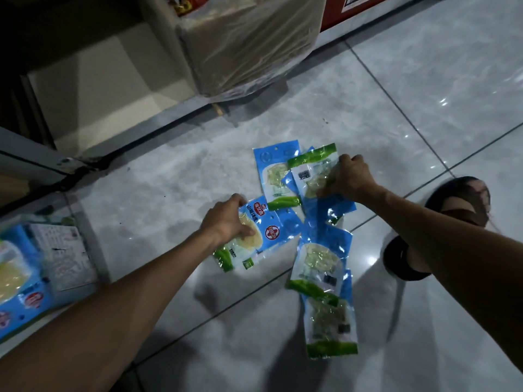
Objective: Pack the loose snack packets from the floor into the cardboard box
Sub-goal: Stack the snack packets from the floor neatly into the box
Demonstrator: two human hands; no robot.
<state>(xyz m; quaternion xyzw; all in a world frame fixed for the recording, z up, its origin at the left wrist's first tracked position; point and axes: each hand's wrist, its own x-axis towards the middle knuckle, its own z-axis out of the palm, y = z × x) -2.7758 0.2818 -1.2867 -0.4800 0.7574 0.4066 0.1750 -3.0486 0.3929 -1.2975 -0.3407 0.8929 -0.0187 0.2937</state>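
Currently, the scene is recorded as follows, nearest items first.

Floor (424, 80): grey glossy tiles with dark joints are seen; all loose packets are laid on it.
Nearest packet (329, 326): a clear-windowed packet with green ends is laid flat, closest to the camera, partly overlapped by the packet above it.
Second packet (319, 264): a blue and green packet is laid just beyond the nearest one, touching it.
Cardboard box (42, 267): it is seen at the left edge, blurred; blue packets are already stacked inside it.
Left hand (226, 222): the fingers are curled and the thumb is pressed onto the left packet (260, 233), a blue packet with red round logos; the packet is gripped but is not lifted clear of the floor.
Right hand (349, 176): it is closed, knuckles up, on the green-topped packet (311, 174), which is pinched at its right side.
Far blue packet (271, 171): it is laid flat behind the green-topped packet and is partly covered by it.
Feet (452, 210): dark footwear is seen to the right of the pile, well apart from the box.
Wrapped carton (243, 43): a box covered in clear film is stood at the far side, against a shelf base.
Red carton (353, 9): it is seen at the top edge, beside the wrapped carton.
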